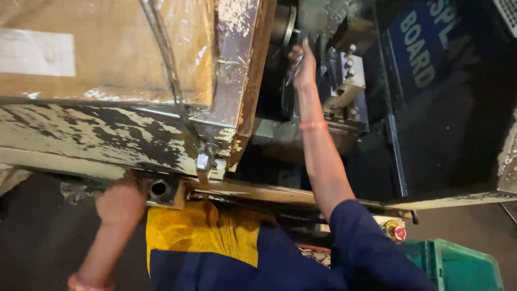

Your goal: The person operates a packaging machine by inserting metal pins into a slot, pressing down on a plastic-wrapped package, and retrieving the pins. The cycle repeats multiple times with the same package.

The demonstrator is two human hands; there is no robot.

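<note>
I look down at a worn lathe-like machine point(107, 129) with chipped cream paint. My right hand point(304, 67) reaches far into its dark work area, next to the round chuck point(288, 27) and the metal tool post point(344, 81). Its fingers pinch a small thin metal piece point(295, 69). My left hand point(121, 203) rests closed against the machine's lower front edge, beside a round socket point(159, 188); what it grips is hidden.
A sheet of cardboard under clear plastic point(107, 48) covers the machine top. A blue board point(420, 48) leans at the back right. A red push button point(399, 233) and a green plastic crate point(458, 267) sit at lower right.
</note>
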